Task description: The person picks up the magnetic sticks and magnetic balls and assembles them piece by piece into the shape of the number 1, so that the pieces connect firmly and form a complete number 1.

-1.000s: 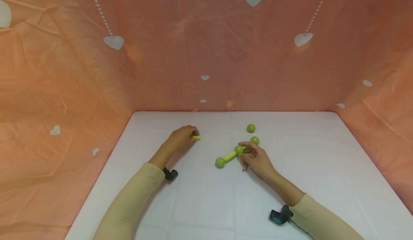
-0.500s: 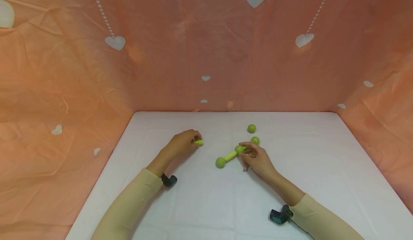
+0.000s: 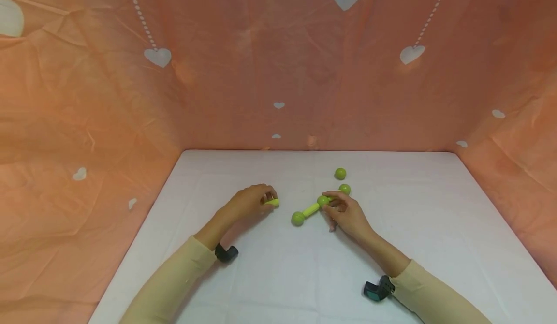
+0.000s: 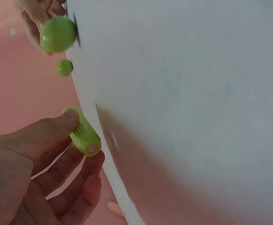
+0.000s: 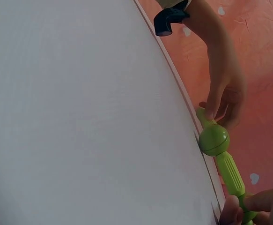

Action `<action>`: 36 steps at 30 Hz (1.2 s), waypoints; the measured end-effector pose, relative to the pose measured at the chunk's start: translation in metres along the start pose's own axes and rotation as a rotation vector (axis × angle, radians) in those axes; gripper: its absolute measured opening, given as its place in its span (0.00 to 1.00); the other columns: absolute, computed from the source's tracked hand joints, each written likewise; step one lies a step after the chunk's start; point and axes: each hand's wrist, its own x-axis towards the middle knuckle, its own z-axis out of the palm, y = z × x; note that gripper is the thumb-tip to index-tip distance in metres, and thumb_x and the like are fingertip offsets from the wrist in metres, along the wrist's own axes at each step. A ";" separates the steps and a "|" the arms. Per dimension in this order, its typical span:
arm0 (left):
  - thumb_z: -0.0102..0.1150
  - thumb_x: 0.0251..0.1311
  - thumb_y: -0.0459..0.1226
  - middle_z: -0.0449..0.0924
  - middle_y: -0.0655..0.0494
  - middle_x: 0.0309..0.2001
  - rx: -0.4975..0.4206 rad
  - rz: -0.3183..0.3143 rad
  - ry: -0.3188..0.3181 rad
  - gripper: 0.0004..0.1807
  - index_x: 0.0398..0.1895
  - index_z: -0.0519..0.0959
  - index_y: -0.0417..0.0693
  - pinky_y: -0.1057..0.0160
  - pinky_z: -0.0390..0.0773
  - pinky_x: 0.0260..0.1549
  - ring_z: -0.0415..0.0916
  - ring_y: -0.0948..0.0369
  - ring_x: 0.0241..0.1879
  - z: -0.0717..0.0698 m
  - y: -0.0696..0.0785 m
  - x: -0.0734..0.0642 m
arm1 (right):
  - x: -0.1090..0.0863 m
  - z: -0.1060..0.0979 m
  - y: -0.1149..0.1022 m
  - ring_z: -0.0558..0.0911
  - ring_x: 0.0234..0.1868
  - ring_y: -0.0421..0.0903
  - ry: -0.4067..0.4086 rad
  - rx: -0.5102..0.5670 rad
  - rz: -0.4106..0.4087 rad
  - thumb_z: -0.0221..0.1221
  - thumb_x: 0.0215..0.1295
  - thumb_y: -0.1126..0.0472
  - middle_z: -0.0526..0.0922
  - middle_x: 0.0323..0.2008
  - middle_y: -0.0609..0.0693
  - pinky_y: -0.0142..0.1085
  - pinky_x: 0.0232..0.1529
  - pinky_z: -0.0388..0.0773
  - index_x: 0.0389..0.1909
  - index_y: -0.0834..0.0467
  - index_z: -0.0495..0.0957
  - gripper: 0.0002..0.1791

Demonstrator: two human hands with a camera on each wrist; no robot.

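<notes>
My left hand pinches a short yellow-green ribbed rod between thumb and fingers. In the left wrist view its near end shows a small pale disc. My right hand grips the middle green ball of a joined piece on the table. From that ball a ribbed rod runs to a green end ball, nearest my left hand. Beyond the right fingers is another green ball; the fingers mostly cover the link to it. The held rod is apart from the joined piece.
A loose green ball lies farther back on the white tabletop. Orange cloth with pale hearts rises behind the table and along both sides. A dark wrist camera hangs near each sleeve cuff.
My left hand has moved right and toward the near side with the rod, closer to the joined piece. The right hand keeps its hold on the middle ball, almost still.
</notes>
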 end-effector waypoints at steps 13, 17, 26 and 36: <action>0.75 0.67 0.36 0.82 0.61 0.37 -0.096 0.036 -0.057 0.09 0.45 0.85 0.54 0.58 0.80 0.44 0.78 0.62 0.40 0.003 0.014 -0.016 | 0.001 0.000 -0.001 0.82 0.20 0.44 0.001 0.006 0.016 0.67 0.75 0.65 0.82 0.48 0.61 0.31 0.35 0.79 0.66 0.58 0.80 0.21; 0.75 0.66 0.35 0.83 0.62 0.38 -0.089 0.063 -0.057 0.09 0.45 0.85 0.53 0.57 0.80 0.45 0.78 0.63 0.40 0.005 0.016 -0.019 | 0.001 0.000 -0.001 0.82 0.19 0.44 -0.003 0.014 0.017 0.67 0.75 0.66 0.82 0.47 0.61 0.31 0.33 0.80 0.67 0.59 0.79 0.22; 0.75 0.66 0.36 0.82 0.63 0.36 -0.113 0.103 -0.087 0.08 0.45 0.85 0.51 0.62 0.79 0.41 0.77 0.64 0.38 0.014 0.018 -0.022 | 0.002 -0.001 0.001 0.82 0.19 0.44 -0.013 0.020 0.000 0.66 0.75 0.66 0.82 0.46 0.62 0.32 0.28 0.80 0.67 0.60 0.79 0.22; 0.75 0.66 0.35 0.82 0.61 0.36 -0.130 0.119 -0.120 0.09 0.46 0.84 0.46 0.65 0.80 0.40 0.77 0.64 0.37 0.021 0.023 -0.022 | 0.003 -0.002 0.002 0.82 0.19 0.44 -0.012 0.001 -0.004 0.66 0.75 0.65 0.82 0.48 0.62 0.32 0.26 0.79 0.66 0.59 0.80 0.21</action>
